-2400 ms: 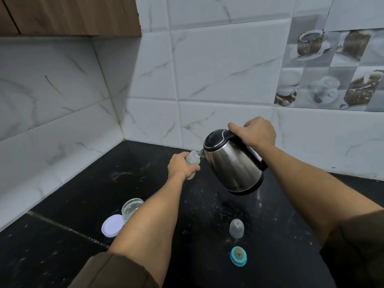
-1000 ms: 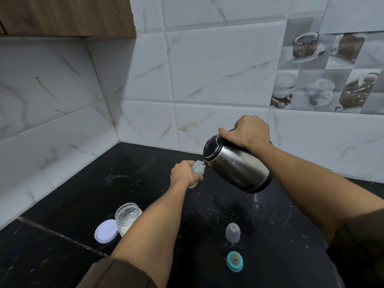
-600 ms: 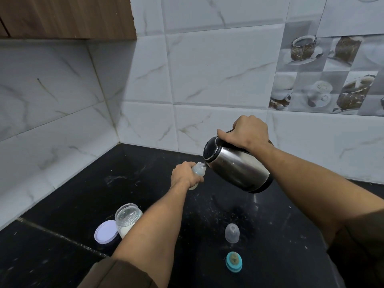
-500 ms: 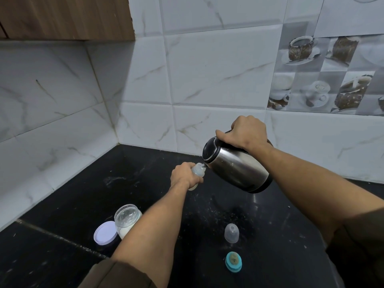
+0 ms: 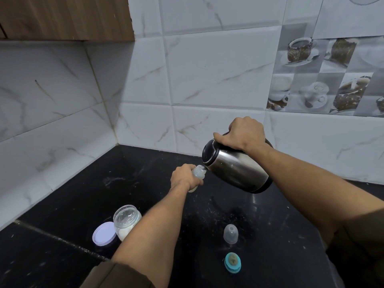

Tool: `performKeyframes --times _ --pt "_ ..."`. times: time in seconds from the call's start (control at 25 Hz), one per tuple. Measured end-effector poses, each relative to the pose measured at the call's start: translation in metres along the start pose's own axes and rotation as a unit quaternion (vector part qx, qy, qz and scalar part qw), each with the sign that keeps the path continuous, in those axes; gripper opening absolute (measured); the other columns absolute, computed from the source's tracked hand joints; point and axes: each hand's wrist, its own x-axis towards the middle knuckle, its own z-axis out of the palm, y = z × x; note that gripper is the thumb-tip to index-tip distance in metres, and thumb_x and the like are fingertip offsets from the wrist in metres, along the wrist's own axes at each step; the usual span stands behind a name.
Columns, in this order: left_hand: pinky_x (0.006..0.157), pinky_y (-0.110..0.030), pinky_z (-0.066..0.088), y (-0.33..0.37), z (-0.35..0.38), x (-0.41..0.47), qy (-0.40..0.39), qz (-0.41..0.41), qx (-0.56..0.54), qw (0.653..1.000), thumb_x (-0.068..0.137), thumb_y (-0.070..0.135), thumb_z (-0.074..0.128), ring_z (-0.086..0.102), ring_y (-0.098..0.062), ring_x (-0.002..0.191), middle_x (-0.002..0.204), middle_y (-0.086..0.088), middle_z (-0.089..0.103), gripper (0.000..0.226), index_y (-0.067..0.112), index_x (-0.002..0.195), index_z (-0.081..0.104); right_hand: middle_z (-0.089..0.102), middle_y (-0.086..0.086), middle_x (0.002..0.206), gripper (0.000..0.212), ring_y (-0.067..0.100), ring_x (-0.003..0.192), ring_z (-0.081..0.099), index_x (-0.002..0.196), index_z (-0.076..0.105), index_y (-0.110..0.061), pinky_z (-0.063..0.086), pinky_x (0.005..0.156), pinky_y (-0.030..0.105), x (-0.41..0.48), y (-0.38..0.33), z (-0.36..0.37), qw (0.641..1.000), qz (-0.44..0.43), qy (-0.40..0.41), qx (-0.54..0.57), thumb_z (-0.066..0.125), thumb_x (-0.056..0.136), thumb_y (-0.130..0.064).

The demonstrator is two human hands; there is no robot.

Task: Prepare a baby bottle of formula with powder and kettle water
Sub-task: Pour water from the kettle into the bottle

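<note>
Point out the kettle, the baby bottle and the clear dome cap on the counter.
kettle (image 5: 236, 171), head view, on its steel side.
baby bottle (image 5: 198, 173), head view, on its exposed upper part.
clear dome cap (image 5: 230, 233), head view, on its rounded front.

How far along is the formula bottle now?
Done: the clear jar of white powder stands open, its white round lid beside it. In hand: the right hand tips the steel kettle, spout at the mouth of the small clear baby bottle gripped by the left hand. Left: the teal teat ring and clear dome cap sit on the black counter, unfitted.
</note>
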Motion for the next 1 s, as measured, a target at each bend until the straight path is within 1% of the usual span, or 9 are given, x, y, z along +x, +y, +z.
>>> performKeyframes --times 0.16,0.32,0.48,0.68,1.0 --pt "0.093 -0.043 0.056 0.001 0.0006 0.0004 0.0 0.0 0.005 1.0 0.076 0.034 0.089 0.067 -0.023 0.106 0.111 0.0 0.073 0.05 0.033 0.122 0.069 0.056 0.001 0.056 0.058 0.024 0.058 0.054 0.055 0.056 -0.014 0.037 0.056 0.029 0.0001 -0.0008 -0.0005 1.0 -0.004 0.001 -0.006 0.06 0.076 -0.068" --pt "0.091 -0.042 0.057 0.0019 0.0004 0.0006 0.001 0.003 0.007 1.0 0.075 0.034 0.089 0.067 -0.022 0.103 0.106 0.001 0.073 0.047 0.033 0.118 0.071 0.054 0.001 0.055 0.059 0.022 0.055 0.05 0.054 0.055 -0.013 0.036 0.055 0.029 0.0009 -0.0011 -0.0021 1.0 -0.012 0.004 -0.011 0.061 0.076 -0.068" --pt "0.092 -0.043 0.057 0.0019 0.0014 0.0012 -0.003 0.002 0.006 1.0 0.076 0.035 0.088 0.067 -0.022 0.104 0.108 0.001 0.073 0.048 0.034 0.12 0.071 0.054 0.001 0.055 0.06 0.021 0.053 0.048 0.054 0.055 -0.014 0.034 0.055 0.028 0.0016 -0.0019 -0.0027 1.0 -0.02 0.004 -0.021 0.059 0.077 -0.069" --pt "0.094 -0.044 0.057 0.0014 0.0023 0.0014 -0.006 0.005 0.006 1.0 0.076 0.034 0.089 0.067 -0.022 0.107 0.111 0.001 0.073 0.049 0.033 0.122 0.07 0.054 0.002 0.055 0.061 0.026 0.058 0.054 0.055 0.054 -0.013 0.039 0.057 0.029 0.0015 -0.0017 -0.0015 0.999 -0.025 0.004 -0.024 0.059 0.077 -0.07" --pt "0.092 -0.042 0.057 0.0032 0.0024 0.0002 -0.004 0.008 0.007 1.0 0.076 0.034 0.089 0.067 -0.022 0.105 0.111 0.001 0.073 0.051 0.032 0.123 0.07 0.054 0.002 0.055 0.061 0.026 0.058 0.055 0.055 0.056 -0.013 0.04 0.058 0.03 0.0014 -0.0015 -0.0025 0.999 -0.03 0.005 -0.026 0.058 0.077 -0.071"
